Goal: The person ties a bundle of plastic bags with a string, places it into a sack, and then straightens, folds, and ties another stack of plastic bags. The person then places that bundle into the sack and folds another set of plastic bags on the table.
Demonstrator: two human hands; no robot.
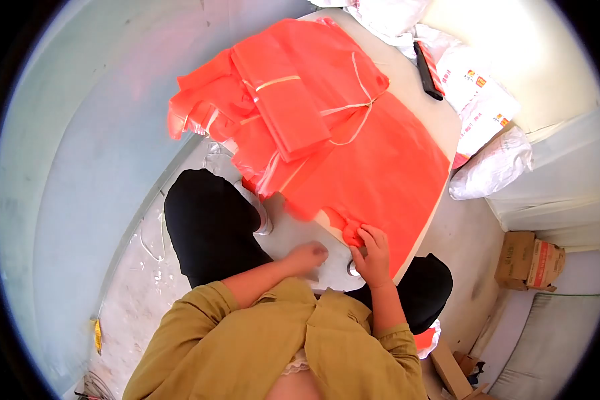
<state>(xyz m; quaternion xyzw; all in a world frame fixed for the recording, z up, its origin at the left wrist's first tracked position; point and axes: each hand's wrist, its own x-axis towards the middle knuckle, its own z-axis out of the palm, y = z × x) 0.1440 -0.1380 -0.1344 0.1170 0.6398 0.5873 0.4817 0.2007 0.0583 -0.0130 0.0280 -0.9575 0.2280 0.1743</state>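
Folded and layered red plastic sheeting (380,160) covers most of the table in front of me. My right hand (373,255) pinches a bunched corner of this sheeting at the table's near edge, thumb and fingers pressed together. Just left of it, above my lap, my left hand (307,259) is smeared by motion, its fingers curled and apart from the sheeting. On top of the pile lies a folded red bundle (280,100) with a yellowish band across it. Pale string (370,103) loops over the red stack behind.
White printed sacks (477,110) and a black-and-red item (429,70) lie by the table's right edge. Cardboard boxes (527,261) sit on the floor at right. A yellow object (98,337) is at lower left. My black-trousered knees flank the table (440,117).
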